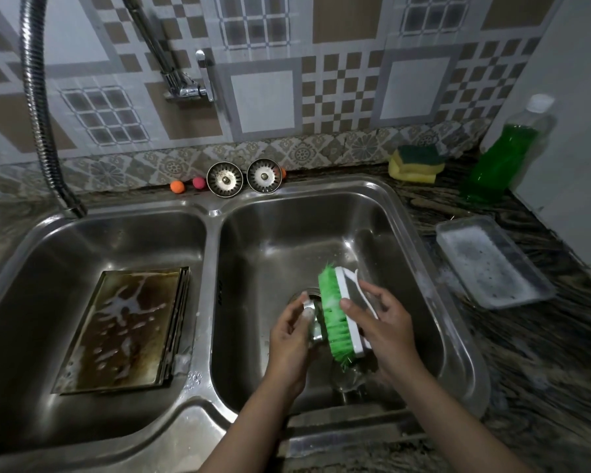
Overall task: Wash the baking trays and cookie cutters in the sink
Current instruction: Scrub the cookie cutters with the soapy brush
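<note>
The left hand (289, 336) pinched a small shiny metal cutter (313, 322) between thumb and curled fingers, over the drain of the right basin of the sink (382, 213). The cutter looked wet, with white suds on its upper end; its shape could not be made out. The right hand (386, 322) gripped a brush (342, 319) just right of the cutter, fingers over the white back and thumb at the edge, with the green bristles turned toward the left hand and touching the cutter. Foam clung to the bristles.

Well to the left of the left hand, a tray (127, 329) lay flat in the left basin, brown with baked-on stains and streaked with pale suds, its right edge stepped as if several trays were stacked. Beyond and to the right of the right hand, a clear container (492, 264) holding foam sat on the worktop (543, 353). Farther back stood sponges (415, 162) and a bottle (505, 151) of green liquid.
</note>
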A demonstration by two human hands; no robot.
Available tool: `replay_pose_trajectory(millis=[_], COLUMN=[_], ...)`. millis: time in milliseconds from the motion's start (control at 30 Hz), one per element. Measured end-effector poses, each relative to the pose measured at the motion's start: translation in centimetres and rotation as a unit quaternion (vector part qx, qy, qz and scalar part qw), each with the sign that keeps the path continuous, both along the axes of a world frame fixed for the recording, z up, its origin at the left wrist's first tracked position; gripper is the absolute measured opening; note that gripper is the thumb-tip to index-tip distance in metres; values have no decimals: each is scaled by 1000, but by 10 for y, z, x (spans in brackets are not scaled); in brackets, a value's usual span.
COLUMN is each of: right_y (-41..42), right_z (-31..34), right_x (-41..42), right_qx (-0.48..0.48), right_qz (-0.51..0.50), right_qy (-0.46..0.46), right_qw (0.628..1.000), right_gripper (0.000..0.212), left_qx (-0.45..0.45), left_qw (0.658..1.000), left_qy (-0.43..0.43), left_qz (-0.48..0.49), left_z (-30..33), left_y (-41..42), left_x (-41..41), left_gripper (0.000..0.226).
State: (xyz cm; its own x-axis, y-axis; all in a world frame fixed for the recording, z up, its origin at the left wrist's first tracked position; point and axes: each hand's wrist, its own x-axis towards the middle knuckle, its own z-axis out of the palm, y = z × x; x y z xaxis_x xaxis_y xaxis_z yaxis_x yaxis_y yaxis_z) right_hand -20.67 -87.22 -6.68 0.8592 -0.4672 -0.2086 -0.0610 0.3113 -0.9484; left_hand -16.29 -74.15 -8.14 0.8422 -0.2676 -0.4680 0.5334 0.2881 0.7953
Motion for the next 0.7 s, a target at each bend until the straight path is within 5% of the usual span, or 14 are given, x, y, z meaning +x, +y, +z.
replay_pose_trajectory(millis=[133, 367, 533, 700], right_y=[10, -8, 10, 11], right_z=[-7, -23, -17, -8], right_x=[-1, 12, 5, 5], right_qx=[-63, -265, -186, -291], right_qz=[81, 31, 56, 34], right_qy=[-31, 70, 1, 18], right_qw=[994, 961, 981, 956], right_gripper=[55, 56, 58, 55], left_qx=[-16, 16, -10, -53], left_qw=[999, 998, 998, 997], left_qy=[41, 52, 55, 58], left_qz=[23, 22, 42, 24], left_z=[-2, -6, 1, 9], left_y=[-4, 3, 4, 15], left_x=[3, 0, 9, 14], left_gripper=[21, 23, 26, 24])
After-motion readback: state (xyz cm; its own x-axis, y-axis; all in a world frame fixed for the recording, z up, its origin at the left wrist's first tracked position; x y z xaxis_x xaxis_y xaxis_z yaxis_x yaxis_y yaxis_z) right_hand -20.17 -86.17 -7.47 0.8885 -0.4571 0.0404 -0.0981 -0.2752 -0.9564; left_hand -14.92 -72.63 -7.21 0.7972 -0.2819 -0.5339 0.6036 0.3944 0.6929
